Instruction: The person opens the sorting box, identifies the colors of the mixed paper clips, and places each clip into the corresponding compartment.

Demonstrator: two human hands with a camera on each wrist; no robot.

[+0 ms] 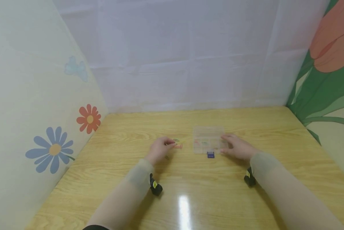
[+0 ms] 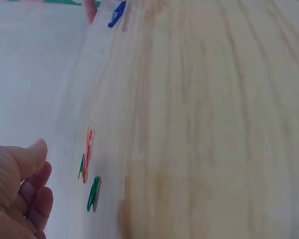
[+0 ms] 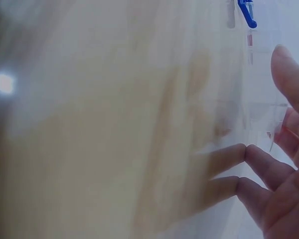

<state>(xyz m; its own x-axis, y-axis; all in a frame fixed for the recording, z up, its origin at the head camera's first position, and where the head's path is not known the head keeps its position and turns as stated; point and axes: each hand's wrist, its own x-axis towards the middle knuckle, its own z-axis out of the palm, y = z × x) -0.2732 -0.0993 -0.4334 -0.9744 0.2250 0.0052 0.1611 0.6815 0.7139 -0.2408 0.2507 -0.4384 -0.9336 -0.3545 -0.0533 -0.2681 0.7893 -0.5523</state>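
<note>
My left hand (image 1: 160, 148) is close beside a few coloured paper clips (image 1: 178, 146) on the table, its fingers loosely bent. In the left wrist view, a red paper clip (image 2: 88, 157) and a green paper clip (image 2: 93, 194) lie just beyond the fingers, and nothing shows between thumb and fingertips. My right hand (image 1: 238, 147) holds the right side of a transparent plastic box (image 1: 199, 150), thumb toward the front and fingers toward the back. The box's lid (image 1: 207, 130) is raised behind it. A blue latch (image 1: 210, 154) hangs at the front edge.
Small coloured pieces sit in the box's compartments, among them green ones (image 1: 204, 142). The wood-grain table (image 1: 131, 127) meets a white cloth backdrop (image 1: 183, 80) at the back. Flower-printed panels (image 1: 22, 95) stand at both sides.
</note>
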